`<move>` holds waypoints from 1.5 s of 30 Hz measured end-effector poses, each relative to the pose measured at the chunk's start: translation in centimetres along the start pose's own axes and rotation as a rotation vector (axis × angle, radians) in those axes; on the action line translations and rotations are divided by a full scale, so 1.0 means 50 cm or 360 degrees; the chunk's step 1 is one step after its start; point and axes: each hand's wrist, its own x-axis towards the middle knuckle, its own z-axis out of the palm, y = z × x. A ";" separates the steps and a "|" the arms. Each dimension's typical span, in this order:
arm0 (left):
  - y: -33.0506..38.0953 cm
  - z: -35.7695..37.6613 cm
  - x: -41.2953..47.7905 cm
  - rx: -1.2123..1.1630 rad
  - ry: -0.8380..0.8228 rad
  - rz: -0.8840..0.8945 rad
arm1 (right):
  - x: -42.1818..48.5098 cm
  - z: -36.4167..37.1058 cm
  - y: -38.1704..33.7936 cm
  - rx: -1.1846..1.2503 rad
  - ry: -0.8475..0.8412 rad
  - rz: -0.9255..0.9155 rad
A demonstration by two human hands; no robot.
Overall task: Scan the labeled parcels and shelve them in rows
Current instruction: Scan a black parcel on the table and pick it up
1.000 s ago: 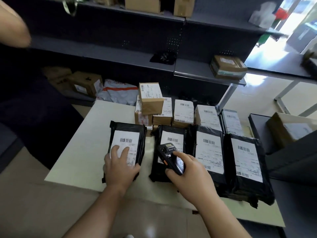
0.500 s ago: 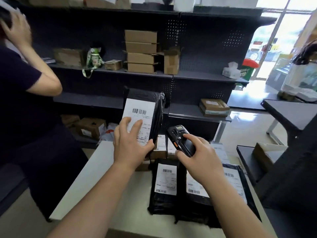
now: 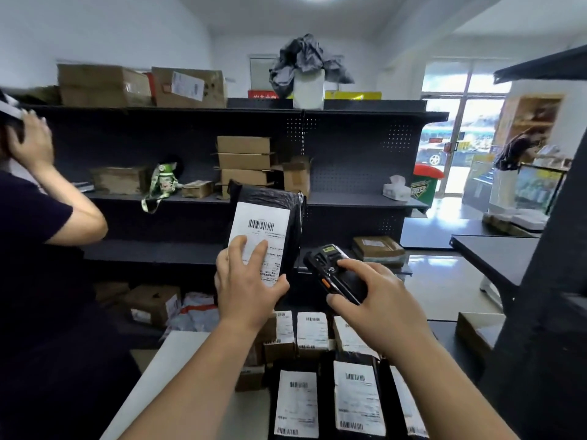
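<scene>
My left hand (image 3: 246,284) holds a black poly-bag parcel (image 3: 279,204) upright in front of the dark shelving (image 3: 349,198), fingers spread over its white barcode label (image 3: 262,230). To its right, my right hand (image 3: 371,296) grips a black handheld scanner (image 3: 330,268), its head tilted up toward the parcel. Below on the white table (image 3: 178,376) lie several labeled black bags (image 3: 297,404) and a row of small labeled cardboard boxes (image 3: 313,331).
A person in a dark shirt (image 3: 41,265) stands close at the left, hand raised to the head. The shelves carry stacked cardboard boxes (image 3: 244,163), a tissue pack (image 3: 395,188) and one taped parcel (image 3: 378,247). A dark table (image 3: 495,255) stands at the right.
My left hand lifted the black bag parcel off the table and raised it in front of the shelves. The right hand rose with the scanner. My view tilted upward.
</scene>
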 end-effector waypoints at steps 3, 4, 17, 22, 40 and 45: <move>0.008 0.017 0.000 0.0018 0.0001 0.0003 | -0.002 -0.012 0.001 0.0033 0.0012 -0.0006; 0.010 0.022 -0.001 0.0020 0.0005 0.0007 | -0.003 -0.015 0.001 0.0031 0.0004 -0.0010; 0.018 0.060 0.001 0.0054 0.0020 -0.0013 | -0.014 -0.054 -0.007 -0.0175 -0.0217 -0.0097; 0.014 0.058 -0.003 0.0087 0.0024 -0.0020 | -0.016 -0.063 -0.010 -0.0202 -0.0258 -0.0126; 0.039 -0.020 -0.088 0.0029 -0.0034 -0.0092 | -0.049 -0.018 0.086 0.0058 -0.0065 -0.0131; 0.092 -0.084 -0.149 -0.0159 -0.0097 -0.0054 | -0.140 -0.031 0.121 0.0147 0.0098 -0.0009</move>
